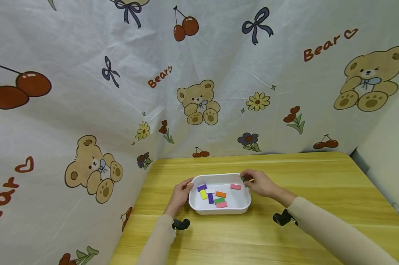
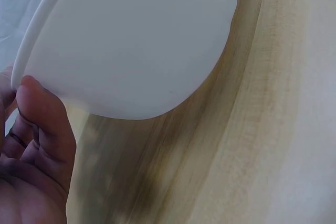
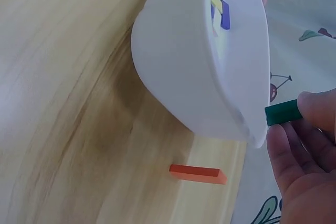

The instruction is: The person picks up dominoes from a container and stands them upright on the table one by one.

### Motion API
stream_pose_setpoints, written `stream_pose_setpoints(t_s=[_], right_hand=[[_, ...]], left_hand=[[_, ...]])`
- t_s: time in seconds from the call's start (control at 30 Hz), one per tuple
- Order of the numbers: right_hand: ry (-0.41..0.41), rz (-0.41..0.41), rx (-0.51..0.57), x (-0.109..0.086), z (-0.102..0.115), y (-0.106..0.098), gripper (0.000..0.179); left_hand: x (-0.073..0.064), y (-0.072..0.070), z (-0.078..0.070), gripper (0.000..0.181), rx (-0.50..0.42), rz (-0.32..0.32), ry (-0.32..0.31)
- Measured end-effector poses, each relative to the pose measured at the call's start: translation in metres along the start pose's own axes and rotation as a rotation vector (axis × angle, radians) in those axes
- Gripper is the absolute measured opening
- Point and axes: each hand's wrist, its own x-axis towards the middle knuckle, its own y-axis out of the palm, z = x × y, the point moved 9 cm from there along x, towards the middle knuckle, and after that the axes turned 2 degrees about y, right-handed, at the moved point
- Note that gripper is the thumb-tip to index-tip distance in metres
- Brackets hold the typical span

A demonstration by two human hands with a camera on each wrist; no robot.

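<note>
A white tray [image 1: 219, 212] holds several small flat blocks: a yellow block [image 1: 203, 194], an orange block [image 1: 221, 194], a green block [image 1: 218, 201], a pink block [image 1: 235, 186], and others in purple, white and pink. My left hand [image 1: 180, 195] pinches the tray's left rim between thumb and fingers, seen closely in the left wrist view. Between the thumb and fingertips of my right hand [image 1: 261, 184] is a dark green block [image 3: 282, 113], held at the tray's right rim. Outside the tray, an orange block [image 3: 197, 173] is on the table in the right wrist view.
The wooden table [image 1: 212, 239] meets a printed bear cloth [image 1: 219, 55] at the back and left. A black wrist device [image 1: 181, 224] is at the left wrist, another black device [image 1: 283, 218] at the right.
</note>
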Motion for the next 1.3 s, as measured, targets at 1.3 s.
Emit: stream_pose_setpoints(t_s=[1.3], right_hand=[[0.017,-0.115,0.011,-0.009,-0.038,-0.035,0.025]], left_hand=[[-0.001,-0.001,0.002,0.043,-0.01,-0.006,-0.022]])
